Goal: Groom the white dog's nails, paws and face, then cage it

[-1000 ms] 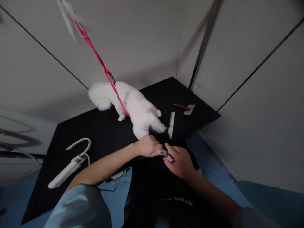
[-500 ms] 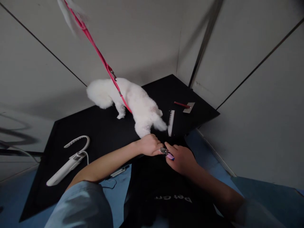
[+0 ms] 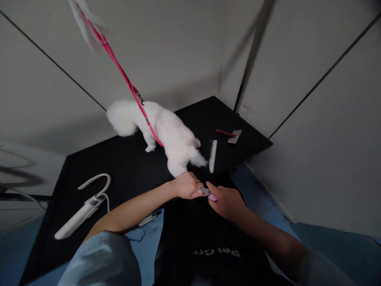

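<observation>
A white fluffy dog [image 3: 175, 135] stands on the black table with its rear toward me and its head to the far left. My left hand [image 3: 187, 186] is closed around its hind paw, which the fingers mostly hide, just below the rump. In my right hand [image 3: 228, 200] is a pair of nail clippers [image 3: 206, 192] with a pink and blue handle. Their metal jaws point left and meet the fingertips of my left hand at the paw. A pink strap [image 3: 125, 75] runs from the upper left down around the dog's body.
On the black table [image 3: 125, 167] lie a white comb [image 3: 213, 156] and a slicker brush [image 3: 233, 136] with a red handle, right of the dog. A white corded device with a curved arm [image 3: 80, 214] lies at the left. Grey walls [image 3: 184, 47] stand behind.
The view has shifted slightly, so the table and tools sit a little lower and further left. Both hands keep their hold, and the clippers stay at the paw.
</observation>
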`<state>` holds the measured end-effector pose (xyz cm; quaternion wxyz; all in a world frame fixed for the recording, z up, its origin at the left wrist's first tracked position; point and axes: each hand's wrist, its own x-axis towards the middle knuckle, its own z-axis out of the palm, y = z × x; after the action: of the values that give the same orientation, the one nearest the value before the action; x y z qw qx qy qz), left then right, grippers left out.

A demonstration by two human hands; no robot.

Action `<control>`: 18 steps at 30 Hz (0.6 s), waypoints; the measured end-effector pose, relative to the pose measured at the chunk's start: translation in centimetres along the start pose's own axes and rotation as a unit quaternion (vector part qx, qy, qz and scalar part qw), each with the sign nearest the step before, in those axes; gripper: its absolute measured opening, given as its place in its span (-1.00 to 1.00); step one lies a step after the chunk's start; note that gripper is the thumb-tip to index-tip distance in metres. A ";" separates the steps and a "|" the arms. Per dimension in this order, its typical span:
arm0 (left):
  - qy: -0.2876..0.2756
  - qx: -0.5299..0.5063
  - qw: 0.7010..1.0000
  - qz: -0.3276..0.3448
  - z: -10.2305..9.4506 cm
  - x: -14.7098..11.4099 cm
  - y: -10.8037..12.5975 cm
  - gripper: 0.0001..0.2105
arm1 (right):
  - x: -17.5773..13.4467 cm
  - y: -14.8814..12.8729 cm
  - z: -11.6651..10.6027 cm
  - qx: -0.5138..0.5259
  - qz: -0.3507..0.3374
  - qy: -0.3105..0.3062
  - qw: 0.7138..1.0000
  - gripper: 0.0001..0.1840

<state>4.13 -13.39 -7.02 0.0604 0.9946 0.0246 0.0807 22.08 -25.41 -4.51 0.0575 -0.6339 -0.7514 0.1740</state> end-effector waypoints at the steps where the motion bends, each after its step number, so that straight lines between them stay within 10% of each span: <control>1: 0.003 -0.002 1.000 0.000 0.1 -0.1 0.0 -0.49 | 0.1 0.2 0.1 0.017 0.004 -0.005 1.000 -0.46; 10: 0.090 0.022 0.995 -0.027 -0.9 -0.5 0.0 -0.64 | -0.2 1.2 2.5 0.206 0.051 0.079 0.974 -0.44; 18: 0.073 0.018 0.997 -0.033 -1.3 -0.2 0.0 -0.60 | 0.3 -0.1 1.4 0.161 -0.012 0.131 0.978 -0.43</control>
<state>3.68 -13.23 -5.75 0.0433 0.9857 0.0627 0.1504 21.53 -25.34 -5.84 0.2589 -0.6245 -0.7073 0.2068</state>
